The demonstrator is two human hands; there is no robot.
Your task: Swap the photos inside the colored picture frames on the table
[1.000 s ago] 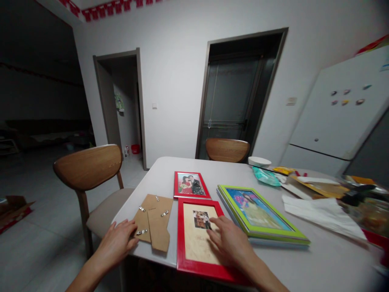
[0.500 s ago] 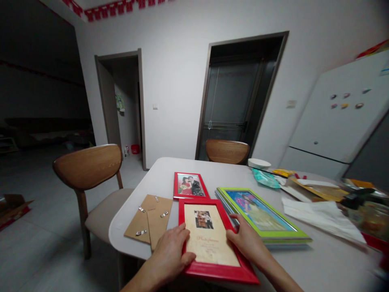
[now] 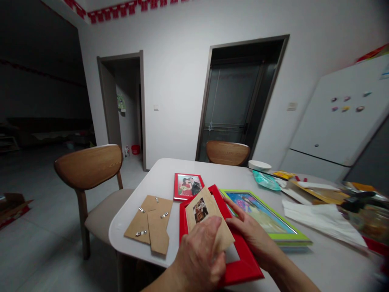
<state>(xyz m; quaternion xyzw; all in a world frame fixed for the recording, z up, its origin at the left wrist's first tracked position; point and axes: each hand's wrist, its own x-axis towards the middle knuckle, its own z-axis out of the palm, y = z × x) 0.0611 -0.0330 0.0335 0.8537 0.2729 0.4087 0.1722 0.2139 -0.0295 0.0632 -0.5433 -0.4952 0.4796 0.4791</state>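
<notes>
A large red picture frame (image 3: 240, 259) lies at the near edge of the white table (image 3: 164, 170). My left hand (image 3: 200, 255) is closed on a beige card with a small photo (image 3: 203, 211), which is lifted and tilted up out of the frame. My right hand (image 3: 252, 233) rests on the red frame's right side, fingers spread against it. A brown frame backing board with metal clips (image 3: 152, 221) lies to the left. Behind stand a small red framed photo (image 3: 188, 186) and a green framed picture (image 3: 261, 213).
A wooden chair (image 3: 91, 170) stands left of the table, another chair (image 3: 227, 152) at the far side. White paper (image 3: 322, 217), a teal packet (image 3: 266, 180), a white bowl (image 3: 259, 165) and clutter fill the right. A white fridge (image 3: 337, 121) stands at the right.
My left hand moved from the backing board to the red frame, then lifted the beige photo card out of it. My right hand shifted to the frame's right side.
</notes>
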